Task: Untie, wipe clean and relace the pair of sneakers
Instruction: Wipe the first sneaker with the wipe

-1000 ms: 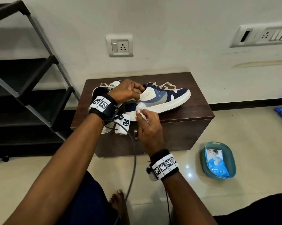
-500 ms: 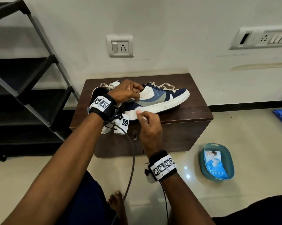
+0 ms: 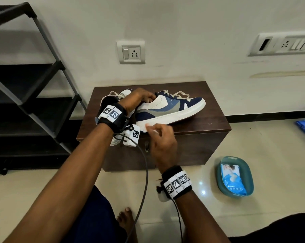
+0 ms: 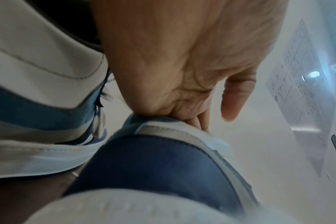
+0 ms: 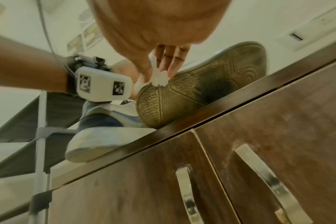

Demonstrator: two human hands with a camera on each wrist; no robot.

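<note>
A navy, blue and white sneaker [image 3: 169, 109] stands tilted on the brown cabinet [image 3: 209, 123], its heel raised and its laces loose. My left hand [image 3: 139, 99] grips its heel collar. My right hand [image 3: 158, 132] pinches a white wipe [image 3: 149, 128] against the white sole rim at the heel. From below, the wipe [image 5: 159, 78] meets the edge of the patterned outsole [image 5: 192, 94]. The second sneaker [image 3: 116, 95] lies behind my left wrist, mostly hidden. Its toe [image 5: 94, 141] juts over the cabinet's front edge.
A teal basin [image 3: 220, 172] holding a blue wipes pack sits on the floor at the right. A black shoe rack [image 3: 34, 102] stands left of the cabinet. Cabinet door handles [image 5: 184, 189] face me. A cable hangs between my arms, above my bare foot [image 3: 125, 220].
My right hand has slid the wipe down from the navy heel side to the white sole rim. The left hand keeps its hold on the collar.
</note>
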